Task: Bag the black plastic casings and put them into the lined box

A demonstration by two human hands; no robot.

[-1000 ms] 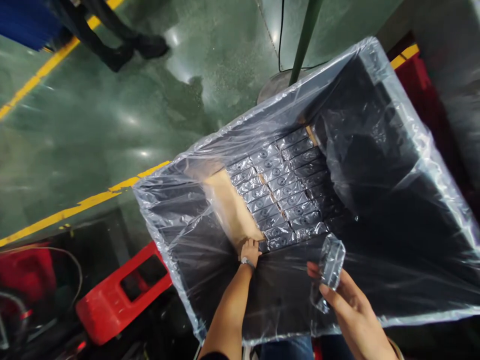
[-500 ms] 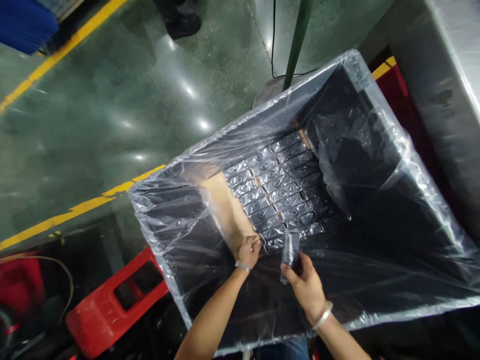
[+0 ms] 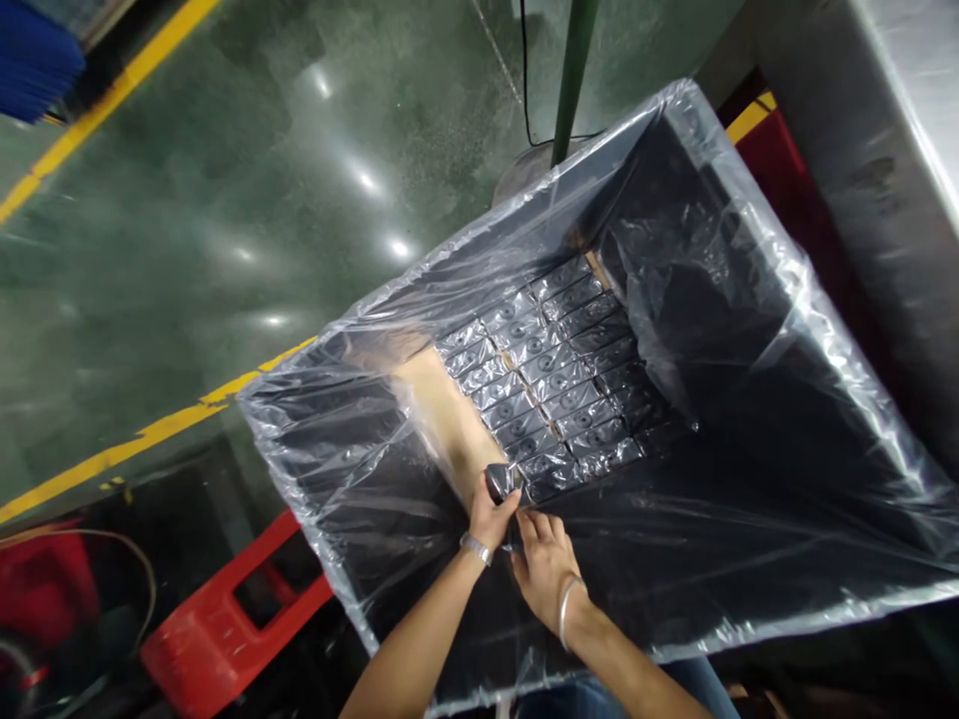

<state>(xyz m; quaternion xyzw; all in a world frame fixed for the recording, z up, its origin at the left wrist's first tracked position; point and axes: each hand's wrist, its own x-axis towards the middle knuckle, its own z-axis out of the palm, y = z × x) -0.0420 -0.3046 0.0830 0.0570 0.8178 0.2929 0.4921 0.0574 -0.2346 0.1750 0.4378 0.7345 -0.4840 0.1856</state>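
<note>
A black block in clear plastic wrap [image 3: 501,481] is at the near left corner of the packed rows, mostly covered by my fingers. My left hand [image 3: 490,517] is closed around its upper end, thumb across the front. Close beside it, my right hand [image 3: 545,561] has its fingers curled at the lower end, where a bit of clear wrap shows between the hands. Several similar wrapped blocks [image 3: 560,382] lie side by side in rows at the bottom of a deep box lined with clear plastic [image 3: 749,499].
Bare tan cardboard [image 3: 442,404] shows left of the rows. The box's plastic-covered rim [image 3: 360,312] surrounds my arms. Outside stand a red pallet-jack-like frame [image 3: 217,629], a green pole [image 3: 573,85] with a cable, and a metal surface [image 3: 846,130] at right. Yellow lines [image 3: 150,434] mark the floor.
My right hand has moved left with the wrapped block, bringing it to my left hand, which now grips it too. A person's shoe at the top has left view.
</note>
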